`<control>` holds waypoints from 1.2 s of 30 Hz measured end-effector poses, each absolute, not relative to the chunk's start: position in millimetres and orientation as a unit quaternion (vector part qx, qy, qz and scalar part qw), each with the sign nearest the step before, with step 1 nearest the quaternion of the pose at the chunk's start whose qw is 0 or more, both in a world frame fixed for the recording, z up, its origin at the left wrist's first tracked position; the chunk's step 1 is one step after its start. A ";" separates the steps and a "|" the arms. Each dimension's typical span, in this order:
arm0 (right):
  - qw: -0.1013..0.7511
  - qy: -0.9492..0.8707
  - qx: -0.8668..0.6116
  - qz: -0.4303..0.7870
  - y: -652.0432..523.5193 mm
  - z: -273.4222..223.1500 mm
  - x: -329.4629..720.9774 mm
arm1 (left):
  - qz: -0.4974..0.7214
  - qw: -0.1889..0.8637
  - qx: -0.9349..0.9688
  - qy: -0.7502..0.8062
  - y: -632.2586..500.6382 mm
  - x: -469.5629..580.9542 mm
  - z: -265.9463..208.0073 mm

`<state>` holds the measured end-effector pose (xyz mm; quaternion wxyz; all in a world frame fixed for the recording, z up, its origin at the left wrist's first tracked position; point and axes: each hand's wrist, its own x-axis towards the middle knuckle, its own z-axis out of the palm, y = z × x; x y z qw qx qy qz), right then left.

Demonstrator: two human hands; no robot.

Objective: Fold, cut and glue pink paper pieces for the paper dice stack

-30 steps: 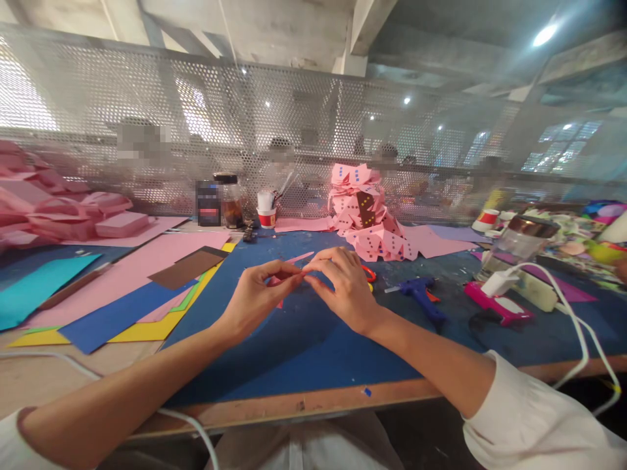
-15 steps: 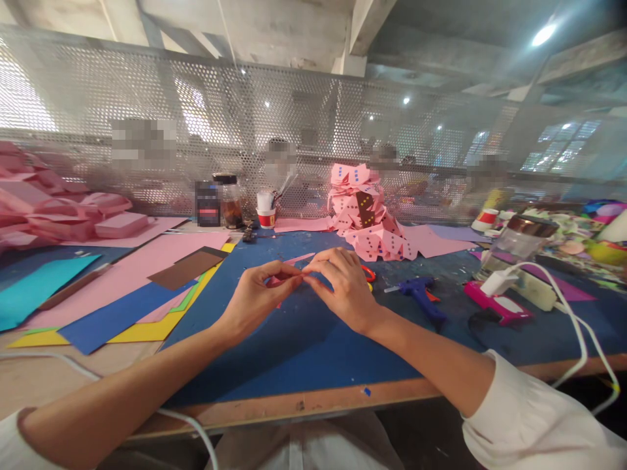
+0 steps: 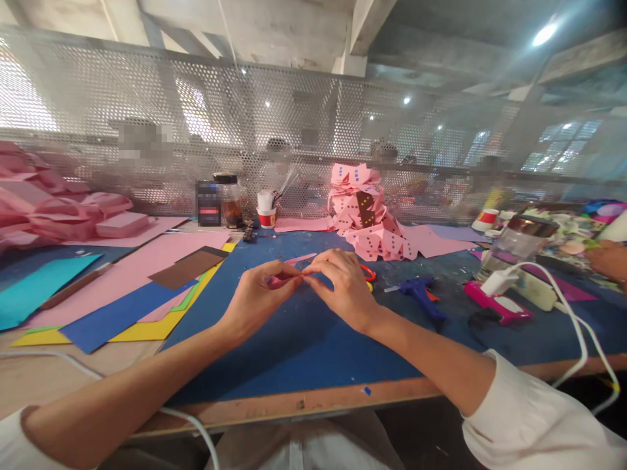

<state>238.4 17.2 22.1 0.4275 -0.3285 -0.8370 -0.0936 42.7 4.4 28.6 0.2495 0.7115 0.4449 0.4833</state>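
Observation:
My left hand (image 3: 259,294) is closed, thumb and fingers pinching a small pink paper or foam piece (image 3: 277,282), mostly hidden by the fingers. My right hand (image 3: 343,287) meets it fingertip to fingertip, pinched on the same piece above the blue mat (image 3: 294,365). Just behind the fingers shows a thin pink strip (image 3: 301,258). Scissors with red and yellow handles (image 3: 368,273) lie partly hidden behind my right hand. To the right of that hand rests a blue glue gun (image 3: 418,290). Farther back stands a pile of pink dotted pieces (image 3: 360,215).
Coloured sheets (image 3: 122,313) and a pink heap (image 3: 53,202) lie left. At the back stand a phone (image 3: 208,203), a lidded jar (image 3: 232,202) and a cup (image 3: 266,215). Right are a magenta power strip (image 3: 499,303), a white cable (image 3: 580,320) and another person's hand (image 3: 610,260).
Another person's hand has come into view at the right edge. My own hands have barely moved and keep their pinch on the pink piece.

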 end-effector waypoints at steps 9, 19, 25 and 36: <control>0.421 -0.839 -0.332 -0.096 17.8 20.5 238.6 | 0.481 0.238 0.716 0.447 4.4 41.1 28.5; 0.403 -0.845 -0.334 -0.111 18.5 20.4 239.5 | 0.468 0.188 0.741 0.443 8.1 40.6 25.0; 0.401 -0.846 -0.336 -0.107 18.0 20.7 239.4 | 0.466 0.207 0.732 0.452 6.1 40.9 27.2; 0.400 -0.845 -0.337 -0.113 19.0 19.6 238.7 | 0.467 0.201 0.733 0.452 6.8 40.8 26.9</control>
